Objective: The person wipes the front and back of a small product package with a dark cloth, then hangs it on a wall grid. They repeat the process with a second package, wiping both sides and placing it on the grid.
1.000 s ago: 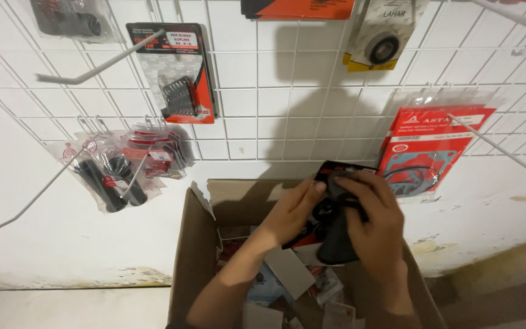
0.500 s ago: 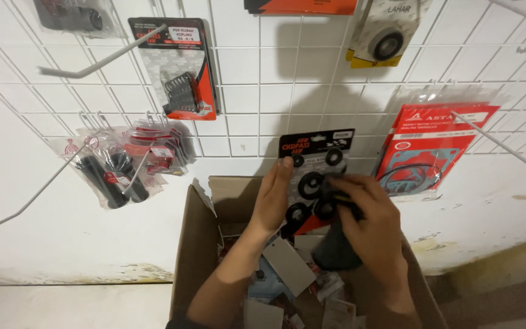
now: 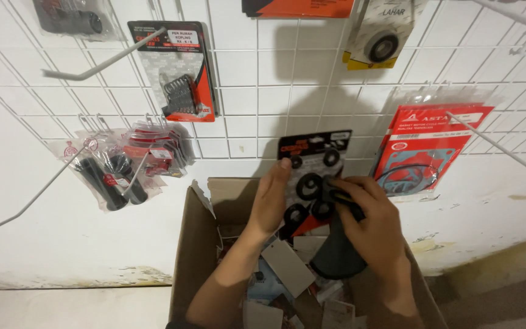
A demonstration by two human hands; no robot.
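Note:
Both hands hold a flat black blister pack of round rubber seals (image 3: 313,164) upright in front of a white wire grid panel (image 3: 257,91). My left hand (image 3: 270,204) grips the pack's left edge, thumb near its top. My right hand (image 3: 369,225) holds the lower right of the pack and also a dark cylindrical grip (image 3: 337,253) that hangs below it. Under both hands stands an open cardboard box (image 3: 193,244) with several packaged parts and cards inside.
On the grid hang a red gasket pack (image 3: 424,149) at right, a black-and-red spring pack (image 3: 181,73), bagged black handle grips (image 3: 114,167) at left and a bearing pack (image 3: 382,36) at the top. Bare metal hooks (image 3: 101,64) stick out. A white wall runs below.
The seal pack has come up out of the box and now stands upright against the grid. Both hands rose with it; the dark grip stays in my right hand.

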